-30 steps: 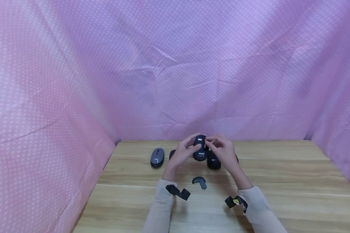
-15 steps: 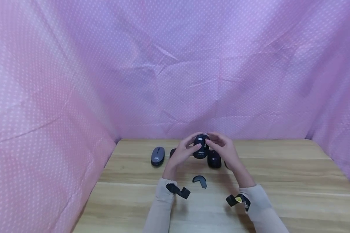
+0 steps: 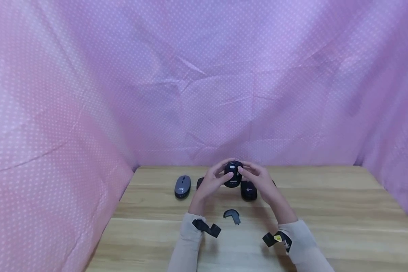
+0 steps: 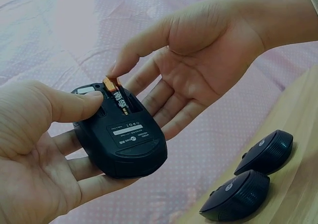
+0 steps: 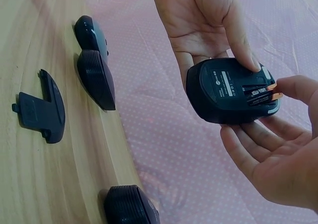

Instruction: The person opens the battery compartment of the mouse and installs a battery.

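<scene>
My left hand (image 3: 207,185) grips a black computer mouse (image 4: 131,149) with its underside up, thumb on the base and fingers beneath. The mouse's battery compartment is uncovered. In it a battery (image 4: 118,97) with a black body and orange end sits tilted, that end raised. My right hand (image 3: 261,181) presses its thumb on the orange end, while its other fingers lie under the mouse's edge. In the right wrist view, orange ends show side by side beneath the thumb. A dark battery cover (image 5: 39,107) lies on the table between my forearms.
A grey mouse (image 3: 182,187) lies on the wooden table (image 3: 149,234) at the left. A black mouse (image 3: 249,190) is by my right hand, and further dark mice are partly hidden behind both hands. Pink dotted cloth (image 3: 204,94) hangs behind the table.
My right hand has gone from pinching the battery over the compartment to pressing its end with the thumb, fingers moved under the mouse. The left hand keeps its grip.
</scene>
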`<action>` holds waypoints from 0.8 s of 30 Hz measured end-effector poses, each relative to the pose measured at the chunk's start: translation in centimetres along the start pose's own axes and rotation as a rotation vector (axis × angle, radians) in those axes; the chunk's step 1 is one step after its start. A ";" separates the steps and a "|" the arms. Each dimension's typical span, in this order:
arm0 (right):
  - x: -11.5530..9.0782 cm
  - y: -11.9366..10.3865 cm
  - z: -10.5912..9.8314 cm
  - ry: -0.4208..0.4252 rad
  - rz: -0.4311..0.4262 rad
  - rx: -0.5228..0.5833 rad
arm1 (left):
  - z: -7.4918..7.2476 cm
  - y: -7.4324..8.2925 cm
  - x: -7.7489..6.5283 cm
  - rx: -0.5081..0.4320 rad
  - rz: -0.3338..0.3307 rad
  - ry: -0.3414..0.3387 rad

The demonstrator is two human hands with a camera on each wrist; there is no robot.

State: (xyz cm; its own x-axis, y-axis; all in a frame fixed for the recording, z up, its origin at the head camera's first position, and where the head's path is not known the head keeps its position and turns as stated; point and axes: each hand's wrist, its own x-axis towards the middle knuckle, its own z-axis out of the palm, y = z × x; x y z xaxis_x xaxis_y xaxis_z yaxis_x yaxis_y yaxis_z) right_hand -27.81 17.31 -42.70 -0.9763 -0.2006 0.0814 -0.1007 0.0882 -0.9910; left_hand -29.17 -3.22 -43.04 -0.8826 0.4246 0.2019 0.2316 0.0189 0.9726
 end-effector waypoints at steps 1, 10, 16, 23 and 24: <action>-0.1 0.0 0.0 0.001 0.002 0.001 | 0.0 -0.1 0.0 0.002 0.001 -0.003; 0.0 0.0 0.1 0.005 -0.016 -0.006 | 0.0 -0.1 0.1 0.019 0.015 -0.003; 0.2 0.0 0.0 0.014 -0.008 0.018 | 0.2 -0.1 0.3 0.021 0.037 -0.017; 0.1 0.0 -0.2 0.002 0.008 0.028 | 0.4 -0.2 0.1 0.037 0.013 -0.013; 0.1 0.1 -0.3 -0.001 0.006 0.027 | 0.4 -0.2 0.1 0.039 0.006 -0.011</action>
State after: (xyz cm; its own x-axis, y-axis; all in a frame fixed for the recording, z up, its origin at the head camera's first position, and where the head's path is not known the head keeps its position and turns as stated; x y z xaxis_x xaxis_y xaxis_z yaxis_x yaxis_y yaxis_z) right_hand -27.93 17.56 -42.75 -0.9767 -0.2007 0.0755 -0.0898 0.0633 -0.9939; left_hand -29.16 -2.80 -43.30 -0.8766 0.4346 0.2067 0.2532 0.0512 0.9661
